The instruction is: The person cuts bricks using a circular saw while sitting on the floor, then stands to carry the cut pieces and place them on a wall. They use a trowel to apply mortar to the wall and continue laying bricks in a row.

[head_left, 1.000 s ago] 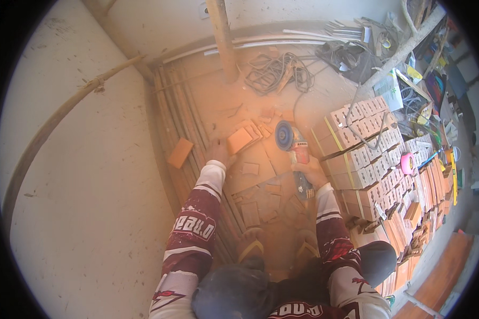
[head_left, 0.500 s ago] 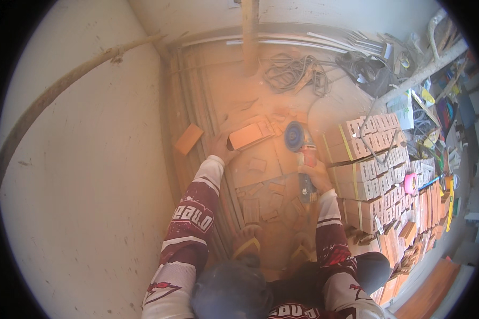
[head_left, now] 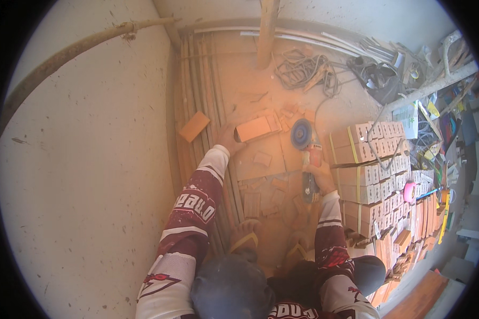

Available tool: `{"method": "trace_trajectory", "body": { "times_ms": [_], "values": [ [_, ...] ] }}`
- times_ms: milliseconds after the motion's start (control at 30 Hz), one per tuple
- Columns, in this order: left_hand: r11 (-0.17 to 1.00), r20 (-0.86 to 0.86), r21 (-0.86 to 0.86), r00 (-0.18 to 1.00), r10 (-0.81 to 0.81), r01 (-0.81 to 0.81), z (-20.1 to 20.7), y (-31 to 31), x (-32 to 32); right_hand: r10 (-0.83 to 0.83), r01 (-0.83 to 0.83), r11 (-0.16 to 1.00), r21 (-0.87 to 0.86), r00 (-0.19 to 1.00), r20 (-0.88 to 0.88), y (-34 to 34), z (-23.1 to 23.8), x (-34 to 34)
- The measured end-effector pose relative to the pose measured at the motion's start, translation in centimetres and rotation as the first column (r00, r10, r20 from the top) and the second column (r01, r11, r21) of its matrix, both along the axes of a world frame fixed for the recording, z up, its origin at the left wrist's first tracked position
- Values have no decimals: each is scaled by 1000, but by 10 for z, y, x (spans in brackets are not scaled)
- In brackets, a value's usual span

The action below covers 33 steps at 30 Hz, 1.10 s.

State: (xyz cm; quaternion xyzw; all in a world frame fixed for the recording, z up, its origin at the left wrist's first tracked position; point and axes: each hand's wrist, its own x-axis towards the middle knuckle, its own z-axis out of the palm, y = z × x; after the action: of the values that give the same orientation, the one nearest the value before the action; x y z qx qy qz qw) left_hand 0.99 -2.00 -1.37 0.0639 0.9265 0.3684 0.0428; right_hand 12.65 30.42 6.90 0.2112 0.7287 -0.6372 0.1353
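- The angle grinder [head_left: 312, 155] is in the right hand [head_left: 320, 176], whose fingers are wrapped round its body; its blue disc [head_left: 302, 134] points away from the person.
- The orange brick [head_left: 258, 129] lies just left of the disc, with a narrow gap between its right end and the disc's rim.
- The left hand [head_left: 229, 139] is at the brick's left end; whether its fingers are clenched on it, I cannot tell.
- Broken pieces [head_left: 262, 158] are scattered on the near side of the brick, reaching down toward the feet [head_left: 245, 236].
- A second brick [head_left: 195, 126] lies slanted across the long poles [head_left: 207, 90], left of the left hand.
- The strapped brick stack [head_left: 356, 183] bounds the right side, its edge close to the right hand and grinder.
- Beyond the brick, dusty floor [head_left: 239, 74] stretches between the poles and the coiled cable [head_left: 303, 69].
- The pale wall [head_left: 85, 159] closes off the left side; an upright post [head_left: 267, 37] stands at the far end.
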Motion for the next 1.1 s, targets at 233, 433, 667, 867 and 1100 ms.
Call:
{"method": "trace_trajectory", "body": {
  "times_ms": [233, 433, 667, 867, 1100],
  "values": [
    [999, -16, 45, 1000, 5, -4, 10, 2, 4, 31, -31, 999, 30, 999, 24, 0, -1, 1],
    [999, 46, 27, 999, -26, 25, 14, 1, 1, 21, -21, 1000, -18, 999, -31, -1, -5, 2],
    [995, -19, -94, 999, -33, 32, 3, -3, 0, 58, -58, 998, -18, 998, 7, 0, -9, 1],
    [967, -52, -249, 997, -63, 48, 30, 15, 5, 94, -99, 992, 81, 994, 60, 11, -17, -3],
    [927, -55, -353, 986, -156, 127, 32, 25, -7, 210, -195, 971, 137, 972, -110, -16, 5, -22]
  ]
}}
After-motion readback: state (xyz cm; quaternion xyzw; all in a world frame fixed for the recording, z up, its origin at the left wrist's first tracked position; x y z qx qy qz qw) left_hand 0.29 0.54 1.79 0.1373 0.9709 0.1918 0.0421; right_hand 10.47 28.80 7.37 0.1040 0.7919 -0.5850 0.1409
